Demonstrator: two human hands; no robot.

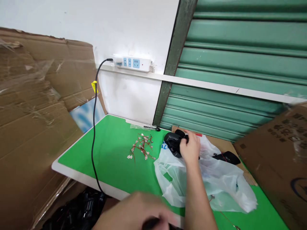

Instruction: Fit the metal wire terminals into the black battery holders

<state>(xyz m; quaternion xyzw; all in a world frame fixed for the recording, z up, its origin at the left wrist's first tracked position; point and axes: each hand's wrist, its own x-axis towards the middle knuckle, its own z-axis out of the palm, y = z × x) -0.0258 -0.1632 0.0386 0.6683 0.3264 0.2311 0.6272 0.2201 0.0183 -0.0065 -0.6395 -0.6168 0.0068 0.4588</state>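
My right hand (pixel 191 145) reaches over a white plastic bag (pixel 177 179), its fingers curled on one of the black plastic parts (pixel 172 140) lying at the bag's back left. Blurred at the bottom edge, my left hand (pixel 153 210) has its fingers round a dark object (pixel 151 223) that is partly cut off by the frame. Small metal pieces with thin reddish wires (pixel 143 145) lie scattered on the green table top (pixel 107 150). Another black part (pixel 227 157) rests at the right side of the bag.
A black cable (pixel 93 140) hangs from a power strip (pixel 136 64) across the table's left part. Large cardboard boxes stand left (pixel 40 127) and right (pixel 275 159). Black parts in dark plastic (pixel 79 207) lie below the table's front left edge. A green shutter (pixel 240 57) is behind.
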